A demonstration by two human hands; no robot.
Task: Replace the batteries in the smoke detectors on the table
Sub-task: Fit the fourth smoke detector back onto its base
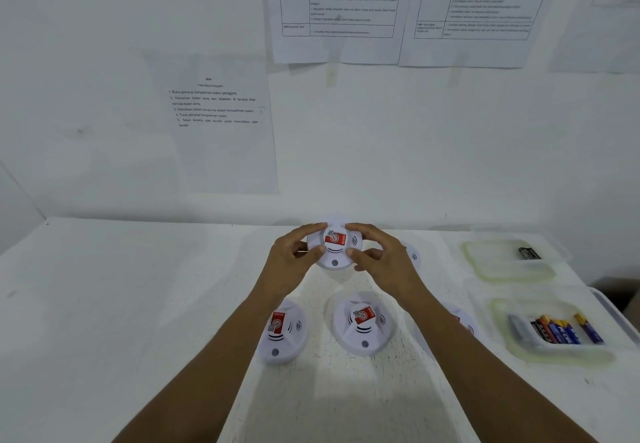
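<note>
Smoke detector is between my hands, toward 12 o'clock on the table: left hand grips its 9 o'clock rim, right hand its 3 o'clock rim, fingers curled around it. Another detector lies at its 6 o'clock, a battery tub at 4.

This is looking like a plain work or test station, not a home: printed instruction sheets are hanging on a bare white wall, and a white tabletop is carrying several identical smoke detectors beside a clear tub of batteries.
</note>
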